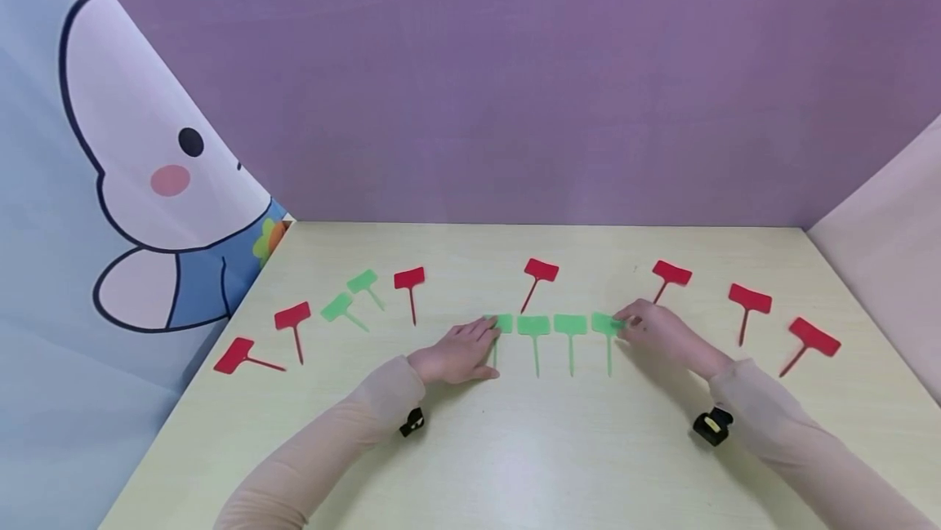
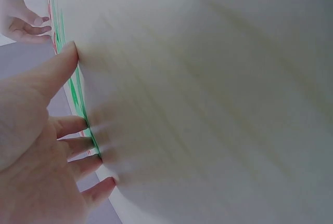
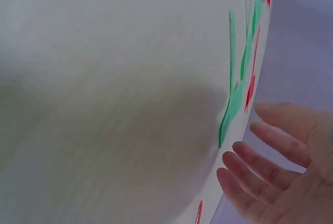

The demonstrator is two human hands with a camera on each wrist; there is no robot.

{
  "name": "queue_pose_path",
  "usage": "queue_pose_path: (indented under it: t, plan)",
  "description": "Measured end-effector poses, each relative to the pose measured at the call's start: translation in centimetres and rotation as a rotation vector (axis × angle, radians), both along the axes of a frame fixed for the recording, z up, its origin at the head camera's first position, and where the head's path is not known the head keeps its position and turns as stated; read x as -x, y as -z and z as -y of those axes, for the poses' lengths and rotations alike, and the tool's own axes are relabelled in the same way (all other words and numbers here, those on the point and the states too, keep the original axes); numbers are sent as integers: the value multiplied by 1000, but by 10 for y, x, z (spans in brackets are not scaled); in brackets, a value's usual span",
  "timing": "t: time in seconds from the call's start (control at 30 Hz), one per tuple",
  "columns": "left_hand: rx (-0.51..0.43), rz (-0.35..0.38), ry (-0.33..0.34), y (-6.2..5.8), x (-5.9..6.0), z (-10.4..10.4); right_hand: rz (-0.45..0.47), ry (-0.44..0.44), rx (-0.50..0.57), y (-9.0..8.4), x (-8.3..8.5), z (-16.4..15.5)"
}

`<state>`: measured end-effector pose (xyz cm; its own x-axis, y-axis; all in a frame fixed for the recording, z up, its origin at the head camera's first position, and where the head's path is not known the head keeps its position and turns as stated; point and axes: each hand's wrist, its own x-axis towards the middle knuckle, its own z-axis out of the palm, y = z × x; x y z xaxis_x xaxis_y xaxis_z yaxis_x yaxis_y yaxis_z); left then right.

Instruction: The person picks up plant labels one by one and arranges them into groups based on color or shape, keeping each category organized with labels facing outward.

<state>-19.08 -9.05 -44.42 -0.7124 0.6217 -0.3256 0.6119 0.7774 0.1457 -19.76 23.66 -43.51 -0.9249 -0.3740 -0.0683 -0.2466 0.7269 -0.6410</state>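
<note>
- Left hand [image 1: 457,353] lies flat on the table [image 1: 515,448], fingers [image 1: 481,332] straight and loose, gripping nothing; the fingertips touch the leftmost green tag [image 1: 503,324] of the row.
- Left wrist view backs that up: fingers [image 2: 73,143] spread, thumb pressed against the tabletop, the green edge of the tags right at the fingertips.
- Right hand [image 1: 662,336] is stretched out too, fingers [image 1: 631,322] relaxed and not curled round anything, tips resting on the rightmost green tag [image 1: 606,323].
- From the right wrist camera, the fingers [image 3: 260,169] are open and fanned just beside the green tag's edge.
- Between the two hands sit two more green tags [image 1: 551,326], making a neat row of four, heads side by side, stems pointing to 6 o'clock.
- The table is pale yellow-green; a purple wall [image 1: 515,81] stands at 12 o'clock, and a cartoon rabbit curtain [image 1: 110,187] at 9 o'clock.
- Two loose green tags [image 1: 351,295] lie tilted at 10 o'clock of the left hand, well apart from the row.
- Red tags [image 1: 540,272] arc round the back: three on the left from 9 to 11 o'clock, one at 12, three more on the right out to 3 o'clock.
- Nothing lies between the hands and the row.
</note>
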Motion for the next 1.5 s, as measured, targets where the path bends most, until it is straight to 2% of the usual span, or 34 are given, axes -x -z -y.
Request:
queue_pose_path:
  t: [0.23, 0.3, 0.37, 0.63, 0.9, 1.07, 1.27, 1.5]
  plan:
    - [4, 4, 0, -3, -1, -1, -219, -152, -92, 8, -8, -1]
    - [4, 8, -2, -4, -1, -1, -257, -180, -101, 10, -10, -1]
    - [6, 8, -1, -5, -1, -1, -254, -189, -95, 12, -11, -1]
    - [4, 13, -5, -5, -1, -2, -96, -127, -105, 16, -18, 1]
    - [8, 12, -2, -3, 0, -2, -156, -179, -139, 20, -20, 2]
    - [9, 18, -12, -3, 1, -2, -123, -188, -165, 21, -21, 3]
    - [9, 9, -16, -2, 2, -3, -68, -167, -140, 20, -19, 3]
    - [0, -29, -4, -3, 3, -5, -60, -143, -111, 20, -17, 2]
